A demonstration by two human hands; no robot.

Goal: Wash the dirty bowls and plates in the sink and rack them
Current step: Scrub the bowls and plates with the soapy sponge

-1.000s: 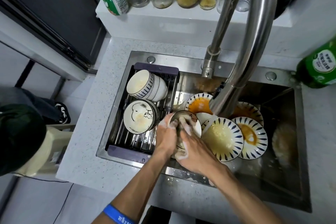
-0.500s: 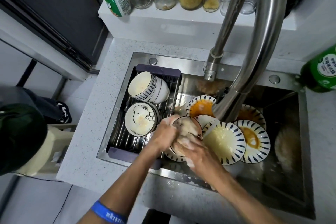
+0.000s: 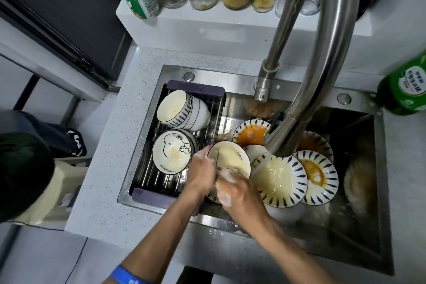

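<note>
A soapy bowl [image 3: 232, 159] sits tilted over the left part of the sink [image 3: 359, 233], just right of the rack [image 3: 196, 91]; the left hand [image 3: 200, 177] curls round its left rim and holds it, while the right hand [image 3: 239, 193], flecked with suds, has its fingers bent in against the bowl's lower inside; whether a sponge lies under them I cannot tell. To the right, touching the bowl, lies a blue-striped plate [image 3: 280, 180] with pale film; beside it overlap a plate with brown sauce [image 3: 319, 178] and an orange-smeared plate [image 3: 250, 132] further back. In the rack a cartoon-dog bowl [image 3: 171, 153] and a stack of striped bowls [image 3: 182, 109] lie on their sides. The steel faucet [image 3: 322, 57] arches over the plates; a green bottle [image 3: 405, 90] stands at the counter's right edge.
</note>
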